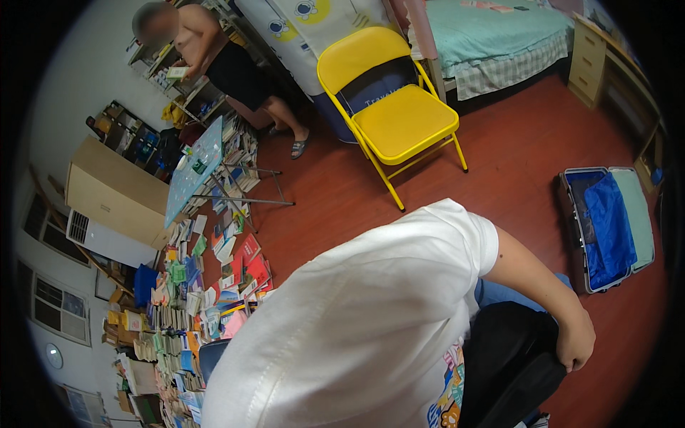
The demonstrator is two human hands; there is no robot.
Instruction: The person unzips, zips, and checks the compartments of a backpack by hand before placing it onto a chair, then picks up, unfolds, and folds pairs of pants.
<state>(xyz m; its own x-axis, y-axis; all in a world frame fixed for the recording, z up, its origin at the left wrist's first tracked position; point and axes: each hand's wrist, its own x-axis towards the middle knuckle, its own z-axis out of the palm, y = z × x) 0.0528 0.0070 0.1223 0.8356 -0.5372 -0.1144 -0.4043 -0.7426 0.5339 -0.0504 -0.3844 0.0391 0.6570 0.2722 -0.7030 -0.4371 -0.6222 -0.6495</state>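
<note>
My left hand (576,344) is at the lower right, at the end of my bent arm with its white short sleeve. Its fingers curl over the edge of a soft black bag-like thing (510,349), whose exact kind I cannot make out. The black thing lies against my front, beside blue denim (515,293). My white T-shirt (357,307) fills the lower middle and hides much of what is below. The right hand does not show. An open suitcase (586,228) with blue and pale green lining lies on the floor beyond my left hand.
A yellow folding chair (407,123) stands ahead on the red floor. Books (246,267) lie in heaps at left, by a light blue folding table (198,170). A person (232,68) stands far left by shelves, holding something. A bed (499,43) and a desk (587,63) are far right.
</note>
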